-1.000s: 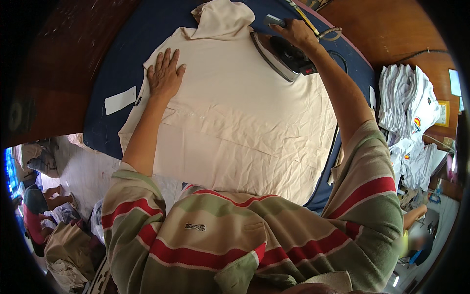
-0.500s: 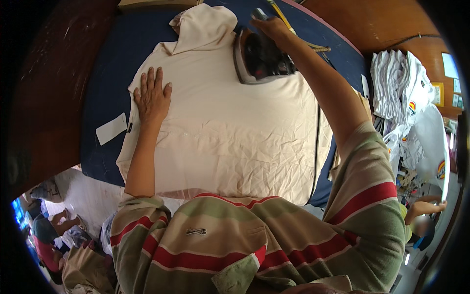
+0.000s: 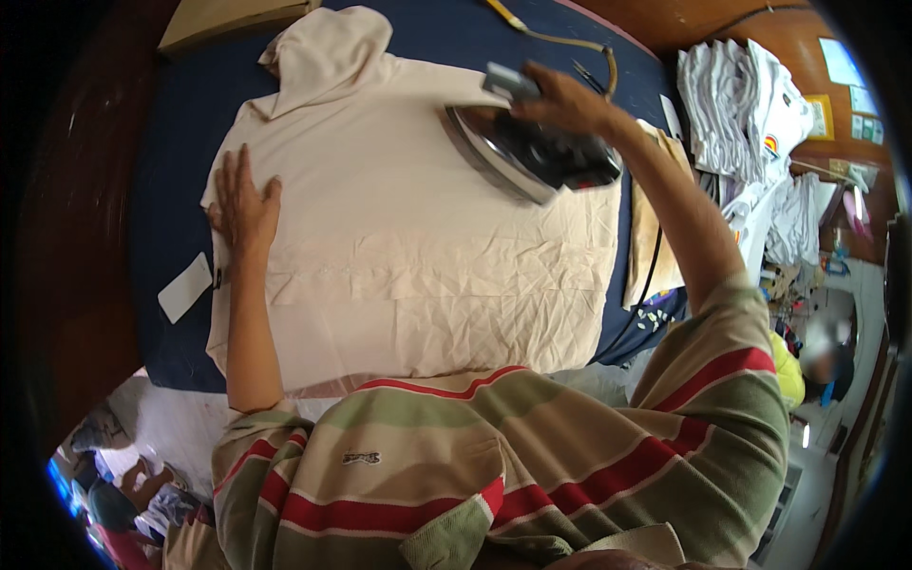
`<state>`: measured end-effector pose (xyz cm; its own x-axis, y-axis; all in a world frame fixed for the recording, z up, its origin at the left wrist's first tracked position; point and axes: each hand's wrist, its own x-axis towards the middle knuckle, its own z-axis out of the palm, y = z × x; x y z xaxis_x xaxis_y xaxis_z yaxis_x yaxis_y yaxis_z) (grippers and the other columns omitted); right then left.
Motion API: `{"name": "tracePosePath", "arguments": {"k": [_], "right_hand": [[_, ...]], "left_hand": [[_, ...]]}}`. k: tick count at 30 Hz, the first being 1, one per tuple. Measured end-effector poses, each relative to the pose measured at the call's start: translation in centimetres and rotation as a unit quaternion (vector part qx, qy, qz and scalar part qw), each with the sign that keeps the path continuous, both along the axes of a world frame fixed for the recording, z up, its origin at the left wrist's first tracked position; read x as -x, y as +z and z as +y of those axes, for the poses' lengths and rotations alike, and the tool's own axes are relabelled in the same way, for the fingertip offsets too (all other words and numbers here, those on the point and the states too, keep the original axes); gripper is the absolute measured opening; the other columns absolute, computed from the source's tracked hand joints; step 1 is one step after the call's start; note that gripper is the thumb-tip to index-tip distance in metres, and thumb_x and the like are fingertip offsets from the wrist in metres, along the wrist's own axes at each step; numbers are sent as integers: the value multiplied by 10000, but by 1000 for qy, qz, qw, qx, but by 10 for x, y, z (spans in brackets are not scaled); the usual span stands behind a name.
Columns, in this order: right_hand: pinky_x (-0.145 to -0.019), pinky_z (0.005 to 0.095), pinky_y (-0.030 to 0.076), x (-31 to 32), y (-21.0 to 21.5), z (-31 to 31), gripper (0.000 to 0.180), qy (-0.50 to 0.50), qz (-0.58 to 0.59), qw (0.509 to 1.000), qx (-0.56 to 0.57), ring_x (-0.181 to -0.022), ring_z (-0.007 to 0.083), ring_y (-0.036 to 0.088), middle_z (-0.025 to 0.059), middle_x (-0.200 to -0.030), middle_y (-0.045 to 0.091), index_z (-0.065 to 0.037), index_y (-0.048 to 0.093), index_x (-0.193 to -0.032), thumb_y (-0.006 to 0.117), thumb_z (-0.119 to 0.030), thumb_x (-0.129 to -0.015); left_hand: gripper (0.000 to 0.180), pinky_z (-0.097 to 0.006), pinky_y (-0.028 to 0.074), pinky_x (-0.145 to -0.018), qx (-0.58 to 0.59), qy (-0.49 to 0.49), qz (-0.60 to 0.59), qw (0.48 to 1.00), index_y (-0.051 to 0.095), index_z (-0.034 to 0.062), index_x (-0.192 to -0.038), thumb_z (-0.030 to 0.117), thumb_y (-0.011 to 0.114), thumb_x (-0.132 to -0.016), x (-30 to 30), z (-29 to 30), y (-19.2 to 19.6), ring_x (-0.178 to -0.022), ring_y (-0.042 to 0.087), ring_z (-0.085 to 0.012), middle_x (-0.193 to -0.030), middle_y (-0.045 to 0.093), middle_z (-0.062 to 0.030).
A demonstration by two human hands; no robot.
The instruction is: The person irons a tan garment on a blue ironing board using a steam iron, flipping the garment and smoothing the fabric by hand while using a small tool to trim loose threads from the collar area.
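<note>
Cream hooded sweatshirt (image 3: 399, 237) spread flat mid-bench on navy ironing pad (image 3: 171, 171). Left hand (image 3: 242, 204), fingers splayed, pinning left edge taut. Right hand (image 3: 560, 100) clamped around iron (image 3: 527, 157) handle, pressing near right edge.

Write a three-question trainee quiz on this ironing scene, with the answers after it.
1. True or false: the left hand lies flat on the cream garment.
2. Which hand holds the iron? A) left B) right C) neither
3. Fill in: the stack of white folded clothes lies to the person's ____ of the blue table.

Key:
1. True; its palm presses the cloth near the left edge.
2. B; the right hand grips the handle.
3. Right.
</note>
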<state>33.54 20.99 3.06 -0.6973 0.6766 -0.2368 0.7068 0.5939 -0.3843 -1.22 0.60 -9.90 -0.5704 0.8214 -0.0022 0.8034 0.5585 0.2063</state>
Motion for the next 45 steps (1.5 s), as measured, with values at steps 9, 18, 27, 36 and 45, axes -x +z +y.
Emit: {"name": "tracePosePath", "arguments": {"k": [9, 18, 27, 36, 45], "right_hand": [[-723, 418, 474, -128, -24, -41, 472, -261, 3, 959, -107, -803, 399, 623, 262, -805, 625, 21, 590, -988, 606, -412, -800], [-751, 357, 471, -149, -32, 29, 532, -177, 74, 977, -92, -815, 292, 628, 231, -901, 629, 70, 566, -1092, 619, -372, -800], [-789, 391, 490, -41, -42, 23, 570, 35, 105, 991, -70, -868, 325, 639, 216, -973, 637, -17, 564, -1106, 635, -476, -777], [-689, 449, 477, 83, -23, -108, 440, 222, 64, 973, 6, -744, 379, 620, 203, -758, 630, -7, 534, -970, 601, -408, -801], [-671, 467, 458, -105, 5, -106, 374, 116, -72, 990, 28, -735, 399, 596, 207, -754, 611, -49, 487, -978, 605, -363, -811]], "left_hand": [[524, -532, 204, -1040, -81, -295, 51, 951, 366, 224, -1376, 438, 447, -904, -103, 145, -9, -1350, 258, -224, -1459, 304, -21], [570, -559, 194, -1039, -7, -297, 108, 949, 236, 294, -1431, 515, 353, -919, -84, 166, -24, -1386, 159, -185, -1504, 200, 22], [513, -536, 160, -1067, -49, -320, 122, 938, 196, 374, -1430, 420, 330, -936, -69, 173, -49, -1391, 149, -196, -1506, 192, 38], [541, -339, 205, -1089, -172, -416, -254, 856, 274, 136, -1429, 172, 414, -907, -21, 180, -16, -1371, 210, -254, -1473, 267, -108], [542, -552, 144, -1062, 19, -190, 104, 976, 210, 284, -1444, 399, 360, -936, -52, -9, -30, -1389, 154, -245, -1512, 182, -21]]}}
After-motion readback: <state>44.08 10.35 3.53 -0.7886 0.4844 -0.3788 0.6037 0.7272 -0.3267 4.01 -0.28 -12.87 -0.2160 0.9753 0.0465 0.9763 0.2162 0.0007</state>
